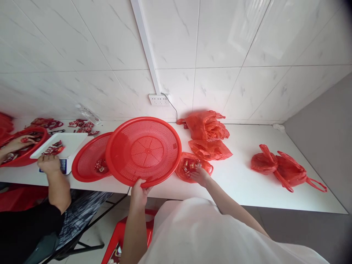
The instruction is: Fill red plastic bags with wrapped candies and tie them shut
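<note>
White shirt fabric (187,231) covers my front at the bottom edge, with a red stool (117,238) low on the left. Above it, my left hand (139,194) grips the near rim of a large red basket (147,151), thumb over the edge. The basket's bowl faces up toward me; being round, it has no clear long axis. My right hand (202,176) reaches into an open red bag (180,173), fingers against small red packets (189,165); I cannot tell whether they are closed on one. The bag sits on the white table (233,187), just beside the basket's right side, extending forward and left from my right hand, the nearer of the two. Its mouth opens upward and its slightly longer axis runs side to side, with a handle loop beside my right wrist. To the left, a second basket (82,165) lies partly behind the first, near a co-worker's fist (49,163) at a white tray (73,141). Farther back, crumpled red bags (206,125) lie against the tiled wall (176,40).
</note>
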Action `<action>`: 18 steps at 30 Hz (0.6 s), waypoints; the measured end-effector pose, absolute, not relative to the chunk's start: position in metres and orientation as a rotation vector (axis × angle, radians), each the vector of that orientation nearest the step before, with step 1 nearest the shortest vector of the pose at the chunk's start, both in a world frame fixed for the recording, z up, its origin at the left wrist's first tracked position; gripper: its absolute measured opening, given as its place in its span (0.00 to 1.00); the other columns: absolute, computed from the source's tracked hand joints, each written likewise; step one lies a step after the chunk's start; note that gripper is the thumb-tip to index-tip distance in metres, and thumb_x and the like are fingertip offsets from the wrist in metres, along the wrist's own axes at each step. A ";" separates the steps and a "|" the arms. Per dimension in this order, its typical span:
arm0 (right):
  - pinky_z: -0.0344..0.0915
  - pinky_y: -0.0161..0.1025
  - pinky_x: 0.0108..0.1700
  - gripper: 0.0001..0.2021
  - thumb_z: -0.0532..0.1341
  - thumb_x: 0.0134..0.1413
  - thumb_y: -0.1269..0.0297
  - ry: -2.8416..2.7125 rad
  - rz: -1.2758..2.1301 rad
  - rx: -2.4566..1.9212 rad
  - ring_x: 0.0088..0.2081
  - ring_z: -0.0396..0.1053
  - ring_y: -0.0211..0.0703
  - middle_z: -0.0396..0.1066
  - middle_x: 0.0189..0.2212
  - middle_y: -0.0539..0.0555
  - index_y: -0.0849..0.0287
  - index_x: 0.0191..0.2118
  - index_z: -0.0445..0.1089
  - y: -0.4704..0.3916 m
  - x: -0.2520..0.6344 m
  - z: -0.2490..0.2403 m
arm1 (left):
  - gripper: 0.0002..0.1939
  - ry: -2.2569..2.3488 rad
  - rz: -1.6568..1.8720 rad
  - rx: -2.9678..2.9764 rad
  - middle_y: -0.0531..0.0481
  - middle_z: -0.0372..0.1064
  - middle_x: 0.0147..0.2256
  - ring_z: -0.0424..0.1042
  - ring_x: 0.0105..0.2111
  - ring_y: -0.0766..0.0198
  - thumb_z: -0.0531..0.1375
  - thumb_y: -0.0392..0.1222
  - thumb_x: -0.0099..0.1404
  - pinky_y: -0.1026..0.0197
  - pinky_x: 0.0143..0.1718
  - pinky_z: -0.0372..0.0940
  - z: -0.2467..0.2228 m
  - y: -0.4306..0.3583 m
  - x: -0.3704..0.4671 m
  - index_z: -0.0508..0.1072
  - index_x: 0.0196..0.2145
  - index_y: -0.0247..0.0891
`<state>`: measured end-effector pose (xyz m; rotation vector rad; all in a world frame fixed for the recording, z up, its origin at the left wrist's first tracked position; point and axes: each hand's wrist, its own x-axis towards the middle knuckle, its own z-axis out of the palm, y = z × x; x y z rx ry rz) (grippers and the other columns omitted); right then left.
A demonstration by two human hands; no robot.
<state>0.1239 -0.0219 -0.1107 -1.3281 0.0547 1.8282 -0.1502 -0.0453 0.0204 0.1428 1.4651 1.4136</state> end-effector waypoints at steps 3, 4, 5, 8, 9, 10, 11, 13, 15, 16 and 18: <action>0.71 0.45 0.49 0.09 0.61 0.58 0.60 0.116 1.729 -1.439 0.49 0.71 0.46 0.71 0.44 0.60 0.55 0.43 0.66 -0.029 0.124 -0.116 | 0.09 1.461 1.405 0.158 0.50 0.72 0.31 0.73 0.28 0.65 0.56 0.25 0.51 0.61 0.33 0.75 0.018 -0.047 -0.150 0.70 0.29 0.34; 0.71 0.45 0.49 0.08 0.60 0.58 0.61 0.096 1.724 -1.420 0.48 0.72 0.45 0.72 0.43 0.59 0.55 0.42 0.67 -0.032 0.123 -0.114 | 0.09 1.464 1.398 0.160 0.50 0.72 0.31 0.73 0.28 0.66 0.56 0.25 0.51 0.61 0.33 0.75 0.018 -0.047 -0.150 0.70 0.29 0.34; 0.71 0.44 0.49 0.07 0.61 0.57 0.62 0.058 1.733 -1.388 0.46 0.73 0.45 0.73 0.43 0.59 0.55 0.41 0.68 -0.033 0.123 -0.110 | 0.08 1.469 1.388 0.160 0.50 0.72 0.31 0.73 0.27 0.66 0.56 0.26 0.51 0.61 0.33 0.75 0.017 -0.048 -0.149 0.70 0.29 0.34; 0.70 0.44 0.49 0.10 0.61 0.56 0.60 -0.099 1.798 -1.262 0.44 0.74 0.45 0.75 0.44 0.59 0.57 0.42 0.69 -0.035 0.120 -0.087 | 0.06 1.497 1.328 0.158 0.51 0.72 0.28 0.72 0.25 0.67 0.56 0.27 0.52 0.62 0.31 0.74 0.015 -0.047 -0.147 0.69 0.27 0.35; 0.70 0.44 0.49 0.12 0.61 0.57 0.57 -0.142 1.829 -1.218 0.44 0.75 0.45 0.75 0.45 0.59 0.57 0.44 0.69 -0.035 0.118 -0.077 | 0.06 1.509 1.294 0.162 0.51 0.71 0.26 0.72 0.25 0.67 0.56 0.27 0.52 0.62 0.31 0.74 0.015 -0.047 -0.146 0.68 0.27 0.35; 0.70 0.45 0.49 0.14 0.60 0.57 0.54 -0.183 1.867 -1.164 0.44 0.75 0.45 0.75 0.45 0.58 0.56 0.45 0.69 -0.036 0.116 -0.068 | 0.05 1.514 1.260 0.174 0.51 0.71 0.26 0.72 0.24 0.67 0.57 0.28 0.52 0.62 0.31 0.74 0.014 -0.047 -0.144 0.68 0.27 0.35; 0.70 0.46 0.49 0.17 0.60 0.58 0.50 -0.230 1.914 -1.099 0.43 0.76 0.45 0.75 0.46 0.57 0.55 0.47 0.69 -0.037 0.114 -0.060 | 0.05 1.512 1.225 0.197 0.51 0.71 0.25 0.72 0.24 0.66 0.57 0.29 0.52 0.61 0.31 0.74 0.014 -0.047 -0.143 0.68 0.27 0.35; 0.70 0.47 0.49 0.20 0.60 0.57 0.46 -0.334 2.006 -0.969 0.41 0.76 0.45 0.75 0.46 0.56 0.53 0.49 0.68 -0.042 0.109 -0.048 | 0.05 1.500 1.148 0.259 0.50 0.72 0.26 0.74 0.25 0.64 0.58 0.30 0.52 0.60 0.31 0.74 0.013 -0.048 -0.139 0.69 0.29 0.35; 0.70 0.47 0.49 0.20 0.64 0.54 0.49 -0.407 2.059 -0.928 0.39 0.77 0.45 0.76 0.44 0.55 0.53 0.49 0.68 -0.048 0.104 -0.044 | 0.07 1.488 1.067 0.332 0.47 0.75 0.29 0.75 0.28 0.61 0.59 0.31 0.51 0.57 0.32 0.74 0.013 -0.051 -0.137 0.70 0.31 0.35; 0.71 0.47 0.49 0.19 0.67 0.52 0.53 -0.419 2.062 -0.944 0.39 0.77 0.45 0.77 0.42 0.54 0.54 0.48 0.68 -0.052 0.102 -0.045 | 0.08 1.482 1.029 0.370 0.45 0.76 0.32 0.76 0.30 0.59 0.60 0.32 0.51 0.56 0.34 0.74 0.012 -0.052 -0.137 0.71 0.33 0.34; 0.71 0.45 0.49 0.18 0.69 0.47 0.60 -0.413 2.033 -0.996 0.38 0.77 0.45 0.78 0.39 0.54 0.56 0.44 0.69 -0.057 0.102 -0.049 | 0.13 1.427 0.966 0.455 0.41 0.77 0.37 0.77 0.35 0.55 0.62 0.34 0.51 0.54 0.37 0.73 0.011 -0.054 -0.140 0.72 0.37 0.34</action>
